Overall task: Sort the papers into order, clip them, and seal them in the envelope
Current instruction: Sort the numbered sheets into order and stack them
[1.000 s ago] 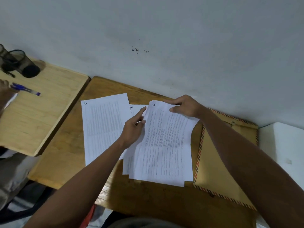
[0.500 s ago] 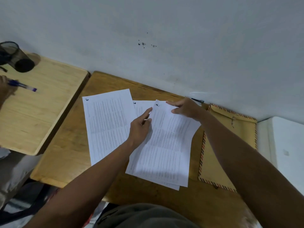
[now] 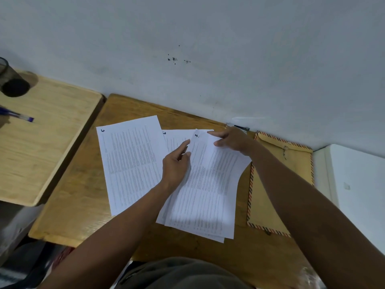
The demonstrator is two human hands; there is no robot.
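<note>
A printed sheet marked 5 (image 3: 131, 163) lies flat on the left of the wooden desk (image 3: 79, 201). Beside it, a small stack of printed sheets (image 3: 208, 195) sits tilted, its right edge curled up off the desk. My left hand (image 3: 177, 165) pinches the stack's left edge between thumb and index finger. My right hand (image 3: 233, 140) holds its top right corner, thumb and index finger on top. Another sheet (image 3: 177, 136) peeks out beneath the stack. A brown envelope (image 3: 275, 184) with a striped border lies to the right. A small clip (image 3: 239, 127) rests by the wall.
A lighter wooden desk (image 3: 52, 142) adjoins on the left, with a black mesh pen holder (image 3: 12, 84) and a blue pen (image 3: 18, 115) held by another person. A white box (image 3: 358, 184) stands at the right. The grey wall (image 3: 208, 59) runs close behind.
The stack has swung counter-clockwise, its bottom end moving right, and its right edge has curled up. Both hands stay on its upper corners.
</note>
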